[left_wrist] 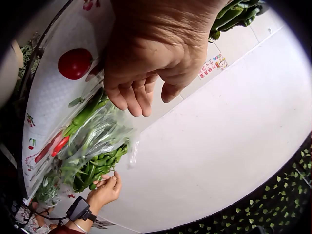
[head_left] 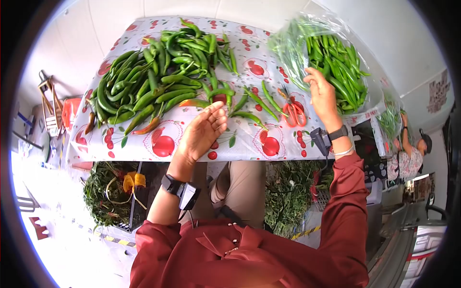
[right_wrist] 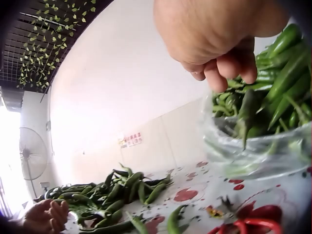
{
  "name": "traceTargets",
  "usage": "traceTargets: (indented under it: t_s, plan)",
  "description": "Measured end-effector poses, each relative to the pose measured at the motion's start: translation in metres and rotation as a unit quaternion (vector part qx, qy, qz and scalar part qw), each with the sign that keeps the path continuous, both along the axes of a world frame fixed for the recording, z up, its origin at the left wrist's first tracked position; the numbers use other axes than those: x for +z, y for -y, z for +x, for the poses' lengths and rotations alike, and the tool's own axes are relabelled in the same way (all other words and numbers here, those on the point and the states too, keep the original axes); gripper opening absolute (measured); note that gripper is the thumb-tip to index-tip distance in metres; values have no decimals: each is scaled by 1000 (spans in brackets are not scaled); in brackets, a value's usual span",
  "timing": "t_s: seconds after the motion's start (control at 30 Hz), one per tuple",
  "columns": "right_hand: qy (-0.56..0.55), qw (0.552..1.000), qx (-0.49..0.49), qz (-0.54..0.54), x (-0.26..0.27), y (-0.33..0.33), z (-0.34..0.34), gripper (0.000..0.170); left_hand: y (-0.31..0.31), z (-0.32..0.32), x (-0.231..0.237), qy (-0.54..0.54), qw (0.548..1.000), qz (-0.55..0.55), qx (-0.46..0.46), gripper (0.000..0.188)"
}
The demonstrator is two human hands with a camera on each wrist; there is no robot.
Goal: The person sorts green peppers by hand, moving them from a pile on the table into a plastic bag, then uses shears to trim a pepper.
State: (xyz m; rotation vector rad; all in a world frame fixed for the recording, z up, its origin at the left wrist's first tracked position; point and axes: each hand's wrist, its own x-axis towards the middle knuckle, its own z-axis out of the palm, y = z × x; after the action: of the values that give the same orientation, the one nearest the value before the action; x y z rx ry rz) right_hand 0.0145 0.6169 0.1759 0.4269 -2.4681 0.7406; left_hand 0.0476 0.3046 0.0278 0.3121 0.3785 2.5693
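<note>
On the table (head_left: 240, 150), green peppers (head_left: 149, 91) lie heaped at left; more fill a clear bag (head_left: 290, 48) at right. Judged light, firm, slick-skinned, liable to snap if bent; best grasped mid-body. Right hand (head_left: 322, 94) at the bag, fingers loosely bent, seemingly holding nothing. Left hand (head_left: 202, 132) hangs before the heap, fingers relaxed, nothing held. Red scissors (head_left: 295, 115) lie near the bag, handles toward the person.

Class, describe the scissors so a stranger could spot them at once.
On the cherry-patterned tablecloth, find the clear bag of green peppers. From it come towards the person, left of their right hand: there lie the scissors. Their two red loop handles set them apart from the loose green peppers alongside.
</note>
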Motion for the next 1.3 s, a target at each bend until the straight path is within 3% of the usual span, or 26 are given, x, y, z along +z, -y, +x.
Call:
traceTargets:
  t_s: [0.03, 0.1, 0.13, 0.17, 0.23, 0.27, 0.33, 0.5, 0.63, 0.73, 0.87, 1.17, 1.3]
  plan:
    - [-20, 999, 28, 24, -5, 11, -3, 37, 0, 1, 2, 8, 1000, -1, -1, 43]
    - [146, 989, 6, -16, -8, 35, 2, 46, 0, 1, 2, 9, 1000, 6, -1, 43]
    - [163, 985, 37, -36, -13, 46, 1, 53, 0, 0, 1, 9, 1000, 11, -5, 42]
    - [119, 986, 115, -30, -25, 49, -8, 51, 0, 1, 0, 10, 1000, 14, -2, 42]
    - [120, 979, 158, -53, -31, 71, -14, 57, 2, 0, -1, 11, 1000, 5, 3, 41]
    - [121, 979, 160, -49, -31, 80, -18, 57, 4, 0, -1, 23, 1000, 4, 14, 41]
    - [80, 983, 151, 70, -28, 98, -27, 49, 10, -1, 3, 19, 999, -1, 29, 39]
    - [90, 974, 186, 96, -37, 129, -78, 49, 26, -8, 1, 38, 996, 25, 77, 36]
    - [117, 969, 166, 141, -49, 166, -131, 69, 20, -5, 2, 24, 997, 17, 70, 36]
    - [186, 961, 161, 126, -58, 189, -174, 97, 20, -4, 3, 20, 998, 8, 61, 33]
    - [279, 942, 143, 119, -68, 196, -210, 107, 19, -3, 3, 16, 998, 10, 59, 35]
    - [244, 957, 83, 135, -74, 191, -193, 85, 18, -1, 7, 3, 998, -17, 54, 37]
    - [252, 960, 89, 84, -88, 173, -204, 77, 20, -1, 7, 8, 998, -15, 57, 37]
